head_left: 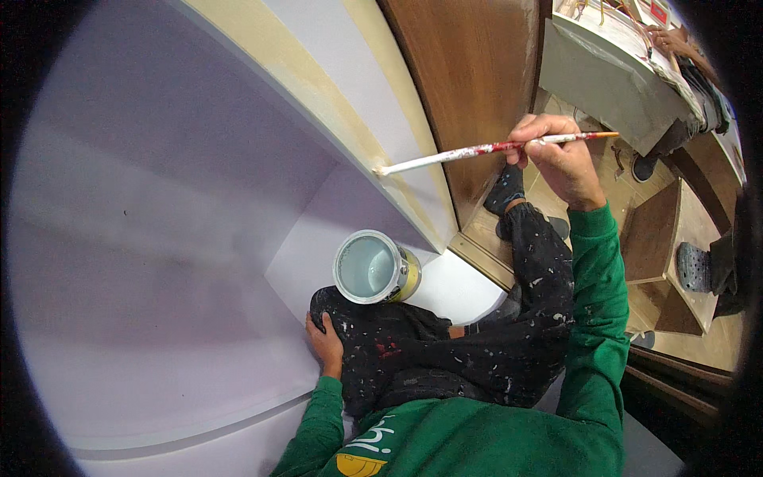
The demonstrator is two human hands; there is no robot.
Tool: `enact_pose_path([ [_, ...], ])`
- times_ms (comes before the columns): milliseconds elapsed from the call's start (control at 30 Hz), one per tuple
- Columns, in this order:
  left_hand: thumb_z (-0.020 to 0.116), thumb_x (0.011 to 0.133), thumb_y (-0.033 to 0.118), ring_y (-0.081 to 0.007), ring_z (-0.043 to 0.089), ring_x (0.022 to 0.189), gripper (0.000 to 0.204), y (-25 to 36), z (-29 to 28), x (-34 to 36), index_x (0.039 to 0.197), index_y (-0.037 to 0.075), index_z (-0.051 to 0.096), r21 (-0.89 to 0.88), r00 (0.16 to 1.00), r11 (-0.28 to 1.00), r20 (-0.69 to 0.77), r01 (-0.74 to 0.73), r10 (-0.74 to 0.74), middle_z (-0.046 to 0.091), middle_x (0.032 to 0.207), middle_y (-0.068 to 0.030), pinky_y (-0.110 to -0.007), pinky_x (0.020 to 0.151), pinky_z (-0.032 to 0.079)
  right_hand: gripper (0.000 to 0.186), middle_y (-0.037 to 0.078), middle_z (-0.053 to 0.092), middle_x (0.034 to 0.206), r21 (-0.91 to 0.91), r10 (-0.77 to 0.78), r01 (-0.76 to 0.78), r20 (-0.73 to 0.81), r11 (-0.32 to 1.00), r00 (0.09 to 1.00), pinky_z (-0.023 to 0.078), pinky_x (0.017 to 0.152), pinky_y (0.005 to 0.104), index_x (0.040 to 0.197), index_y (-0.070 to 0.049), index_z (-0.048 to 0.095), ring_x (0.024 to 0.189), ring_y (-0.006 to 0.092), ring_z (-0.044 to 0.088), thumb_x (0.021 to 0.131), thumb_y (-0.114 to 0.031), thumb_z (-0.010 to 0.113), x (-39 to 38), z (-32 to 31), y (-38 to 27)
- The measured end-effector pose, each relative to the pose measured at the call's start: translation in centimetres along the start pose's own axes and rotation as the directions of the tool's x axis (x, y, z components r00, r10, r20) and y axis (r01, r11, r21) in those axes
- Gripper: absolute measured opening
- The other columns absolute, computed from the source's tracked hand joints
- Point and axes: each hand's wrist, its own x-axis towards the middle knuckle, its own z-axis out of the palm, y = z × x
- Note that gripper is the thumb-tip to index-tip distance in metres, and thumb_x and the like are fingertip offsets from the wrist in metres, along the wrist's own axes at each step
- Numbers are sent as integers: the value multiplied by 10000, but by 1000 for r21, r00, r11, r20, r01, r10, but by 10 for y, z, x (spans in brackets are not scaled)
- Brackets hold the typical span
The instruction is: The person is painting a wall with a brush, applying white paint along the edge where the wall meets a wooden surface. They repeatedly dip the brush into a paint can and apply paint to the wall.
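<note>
My right hand (pixel 560 155) is closed in a pinch round the handle of a long, thin paintbrush (pixel 445 156), flecked with red and white. The brush reaches left, and its white-coated tip touches or nearly touches the yellowish edge strip (pixel 350 135) of a pale panel. My left hand (pixel 324 343) lies against my bent knee with its fingers apart and holds nothing. Just beyond that knee stands an open paint can (pixel 368 267), with pale liquid or a coated inside showing.
Pale lilac walls (pixel 175 199) enclose the left side. A brown wooden panel (pixel 469 71) stands beyond the strip. At the right are wooden box units (pixel 660 246), a dark clog (pixel 694 267) and a cluttered worktop, where another person's hand (pixel 671 41) shows.
</note>
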Motion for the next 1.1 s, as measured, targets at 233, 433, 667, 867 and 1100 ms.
enact_pose_path([
  [233, 580, 1026, 384, -444, 469, 1341, 637, 1, 0, 0, 1444, -78, 448, 24, 1000, 1000, 6, 0, 0, 509, 1424, -307, -473, 1141, 362, 217, 122, 740, 933, -69, 126, -126, 4, 990, 992, 545, 721, 277, 1016, 37, 748, 813, 156, 691, 901, -147, 744, -24, -10, 32],
  [433, 572, 1029, 389, -445, 465, 1343, 640, 1, -2, 1, 1447, -78, 443, 1, 1000, 1000, 17, 13, -13, 499, 1434, -306, -477, 1144, 356, 207, 134, 740, 939, -36, 78, -77, 23, 996, 997, 537, 704, 277, 1013, 32, 753, 795, 158, 684, 891, -136, 747, -27, -13, 31],
  [667, 570, 1028, 405, -432, 452, 1363, 661, 3, -3, -2, 1462, -75, 432, 8, 1000, 1000, 20, 24, -24, 485, 1455, -302, -468, 1152, 348, 205, 137, 740, 924, -56, 117, -116, 6, 992, 993, 538, 709, 277, 1021, 36, 755, 795, 155, 683, 877, -109, 741, -23, -8, 30],
  [867, 565, 1031, 416, -427, 452, 1367, 673, 9, -4, -3, 1466, -78, 422, -32, 999, 999, 31, 31, -30, 483, 1461, -294, -460, 1163, 341, 189, 121, 740, 910, -143, 176, -176, -12, 974, 984, 549, 747, 289, 971, 33, 765, 822, 168, 692, 850, -111, 758, -32, -12, 29],
  [1100, 568, 1029, 425, -428, 448, 1371, 682, 8, -7, -2, 1463, -79, 421, -7, 998, 999, 37, 43, -43, 482, 1460, -290, -458, 1166, 336, 195, 132, 733, 910, -5, 2, -3, -42, 1000, 999, 524, 690, 276, 1034, 38, 749, 783, 160, 660, 896, -92, 703, -20, 8, 15],
])
